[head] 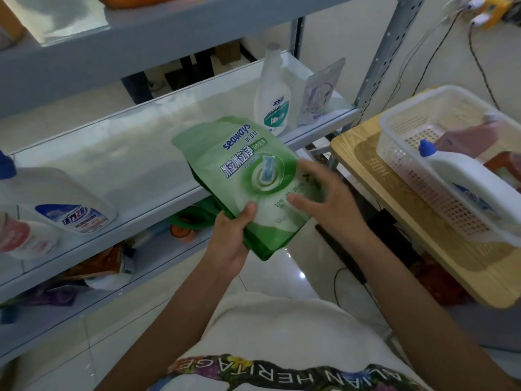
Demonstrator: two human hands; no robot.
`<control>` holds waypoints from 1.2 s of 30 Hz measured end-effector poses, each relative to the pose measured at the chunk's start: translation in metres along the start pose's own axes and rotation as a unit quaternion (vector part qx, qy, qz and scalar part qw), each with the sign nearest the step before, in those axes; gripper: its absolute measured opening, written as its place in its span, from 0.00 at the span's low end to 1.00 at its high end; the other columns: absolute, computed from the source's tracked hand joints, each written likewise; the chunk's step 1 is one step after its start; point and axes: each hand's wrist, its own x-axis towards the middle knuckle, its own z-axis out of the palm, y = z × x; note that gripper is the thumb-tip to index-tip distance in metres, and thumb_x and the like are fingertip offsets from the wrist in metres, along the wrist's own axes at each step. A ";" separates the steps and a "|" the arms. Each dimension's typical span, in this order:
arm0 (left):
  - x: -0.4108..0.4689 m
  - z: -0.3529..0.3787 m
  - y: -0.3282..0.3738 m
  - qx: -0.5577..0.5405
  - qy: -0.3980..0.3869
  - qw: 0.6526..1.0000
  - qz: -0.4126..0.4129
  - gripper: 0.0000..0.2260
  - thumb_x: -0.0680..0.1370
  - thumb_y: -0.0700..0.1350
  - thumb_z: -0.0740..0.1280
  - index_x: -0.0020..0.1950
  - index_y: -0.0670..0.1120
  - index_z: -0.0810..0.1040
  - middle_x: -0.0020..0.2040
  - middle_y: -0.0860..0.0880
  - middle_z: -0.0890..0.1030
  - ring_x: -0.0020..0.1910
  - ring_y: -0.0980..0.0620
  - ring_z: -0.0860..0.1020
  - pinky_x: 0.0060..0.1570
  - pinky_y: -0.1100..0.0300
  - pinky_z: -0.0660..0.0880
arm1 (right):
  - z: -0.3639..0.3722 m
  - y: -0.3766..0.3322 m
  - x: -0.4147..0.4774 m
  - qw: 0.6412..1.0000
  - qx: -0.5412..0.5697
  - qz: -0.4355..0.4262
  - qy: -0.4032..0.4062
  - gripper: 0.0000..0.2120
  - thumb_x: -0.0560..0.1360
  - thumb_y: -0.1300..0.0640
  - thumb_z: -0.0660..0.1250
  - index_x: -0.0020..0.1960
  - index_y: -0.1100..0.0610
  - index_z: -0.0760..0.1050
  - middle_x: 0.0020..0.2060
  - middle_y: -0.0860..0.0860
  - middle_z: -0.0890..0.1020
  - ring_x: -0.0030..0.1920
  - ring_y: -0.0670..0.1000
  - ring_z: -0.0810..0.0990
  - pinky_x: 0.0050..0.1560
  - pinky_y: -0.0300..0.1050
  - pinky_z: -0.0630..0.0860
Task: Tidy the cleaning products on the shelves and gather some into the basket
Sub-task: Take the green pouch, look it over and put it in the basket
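Glistening green pouch [242, 176], blue lettering, white swirl; left hand [229, 245] at corner

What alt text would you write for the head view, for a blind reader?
A left hand grips the lower edge of a green detergent pouch and the right hand touches its side, before a grey shelf with bottles; a white basket stands to the right.

The pouch [248, 176] is glossy plastic film. The basket [439, 193] is perforated white plastic, the table [375, 182] matt pale wood, the post [379, 57] grey metal, the floor [290, 266] shiny tile.
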 end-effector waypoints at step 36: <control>-0.014 0.027 0.042 0.478 0.065 0.862 0.156 0.19 0.79 0.37 0.64 0.30 0.49 0.68 0.28 0.52 0.72 0.29 0.53 0.74 0.32 0.64 0.69 | -0.008 -0.025 -0.033 0.991 0.081 -0.076 0.071 0.20 0.72 0.36 0.58 0.44 0.53 0.75 0.41 0.48 0.82 0.41 0.45 0.80 0.42 0.41 0.76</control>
